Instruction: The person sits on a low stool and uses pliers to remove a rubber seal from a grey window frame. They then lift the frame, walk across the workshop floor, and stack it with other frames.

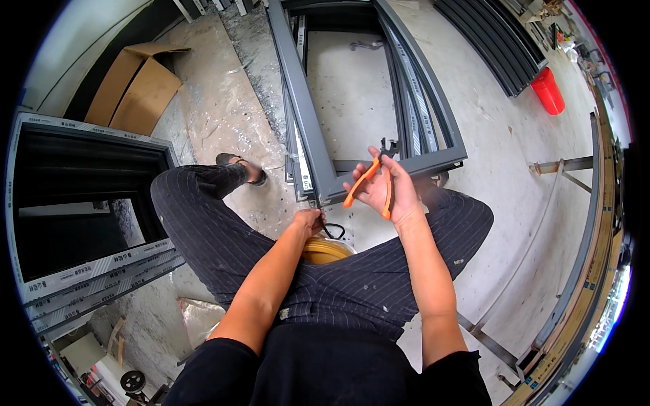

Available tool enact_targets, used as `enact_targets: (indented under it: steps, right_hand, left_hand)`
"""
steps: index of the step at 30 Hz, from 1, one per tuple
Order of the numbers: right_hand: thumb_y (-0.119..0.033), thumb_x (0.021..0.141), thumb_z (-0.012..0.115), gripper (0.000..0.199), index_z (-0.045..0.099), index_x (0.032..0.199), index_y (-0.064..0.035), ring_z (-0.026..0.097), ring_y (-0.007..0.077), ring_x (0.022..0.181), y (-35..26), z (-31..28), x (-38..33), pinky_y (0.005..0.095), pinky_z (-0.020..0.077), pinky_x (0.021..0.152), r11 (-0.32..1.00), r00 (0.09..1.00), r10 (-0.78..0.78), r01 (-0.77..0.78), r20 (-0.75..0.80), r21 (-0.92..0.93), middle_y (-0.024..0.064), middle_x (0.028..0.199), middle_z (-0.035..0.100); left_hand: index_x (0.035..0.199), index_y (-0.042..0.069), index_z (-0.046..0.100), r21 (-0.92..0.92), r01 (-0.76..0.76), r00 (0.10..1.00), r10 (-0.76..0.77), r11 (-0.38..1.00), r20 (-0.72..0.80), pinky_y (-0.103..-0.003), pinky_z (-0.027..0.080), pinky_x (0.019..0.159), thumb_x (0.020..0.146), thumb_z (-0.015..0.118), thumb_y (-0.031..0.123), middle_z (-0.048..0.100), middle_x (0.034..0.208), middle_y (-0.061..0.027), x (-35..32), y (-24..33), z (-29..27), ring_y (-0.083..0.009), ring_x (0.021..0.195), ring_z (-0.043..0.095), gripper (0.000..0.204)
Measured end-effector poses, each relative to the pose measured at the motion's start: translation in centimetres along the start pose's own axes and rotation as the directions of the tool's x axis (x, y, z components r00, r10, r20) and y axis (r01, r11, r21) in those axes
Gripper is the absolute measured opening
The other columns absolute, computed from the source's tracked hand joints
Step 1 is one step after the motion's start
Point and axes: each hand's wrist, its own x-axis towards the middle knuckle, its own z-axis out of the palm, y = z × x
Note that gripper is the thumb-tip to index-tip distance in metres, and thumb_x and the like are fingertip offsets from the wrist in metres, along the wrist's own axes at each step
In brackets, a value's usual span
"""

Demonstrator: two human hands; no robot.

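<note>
My right hand (401,193) is palm up and holds a pair of pliers (366,178) with orange handles and black jaws. The handles are spread across the palm, and the jaws point away from me past the fingers. Lower and to the left, my left hand (308,220) has its fingers closed on a thin black strip (333,235) that curls beside it. That hand is at the near corner of a dark grey window frame (321,145), which lies on top of other frames in front of me. How far the strip runs into the frame is hidden.
Between my thighs is a round yellow object (325,252). Stacked frames (95,274) stand at the left, with a cardboard box (145,95) behind them. Dark profiles (491,40) and a red bucket (548,91) are at the far right. A metal rack (575,223) runs along the right.
</note>
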Motion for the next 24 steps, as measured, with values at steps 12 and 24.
enact_targets:
  steps: [12, 24]
  right_hand:
    - [-0.014, 0.083, 0.066, 0.024, 0.057, 0.101, -0.0014, 0.062, 0.0143, 0.07, 1.1, -3.8, 1.9, 0.0286, 0.052, 0.065, 0.409, 0.994, 0.108, -0.071, -0.03, -0.91, 0.0079, 0.081, 0.063]
    - [-0.024, 0.067, 0.068, 0.039, 0.065, 0.102, -0.0073, 0.063, 0.0318, 0.086, 4.3, -8.3, 4.7, 0.0388, 0.0489, 0.077, -0.444, 0.975, 0.216, 0.048, -0.055, -0.895, 0.0155, 0.091, 0.067]
  left_hand:
    - [0.085, 0.006, 0.06, -0.027, 0.105, 0.992, -0.103, 0.994, 0.076, -0.027, 0.047, 0.052, 0.091, 0.055, 0.007, 0.062, 0.07, -0.0043, 0.5, 0.3, -0.3, -0.0188, 0.062, 0.061, 0.007]
    - [0.082, 0.001, 0.067, 0.362, -0.447, 0.871, 0.49, 0.818, -0.03, -0.03, 0.045, 0.059, 0.085, 0.068, 0.012, 0.064, 0.071, -0.0041, -5.5, 0.9, -0.1, -0.0129, 0.061, 0.055, 0.012]
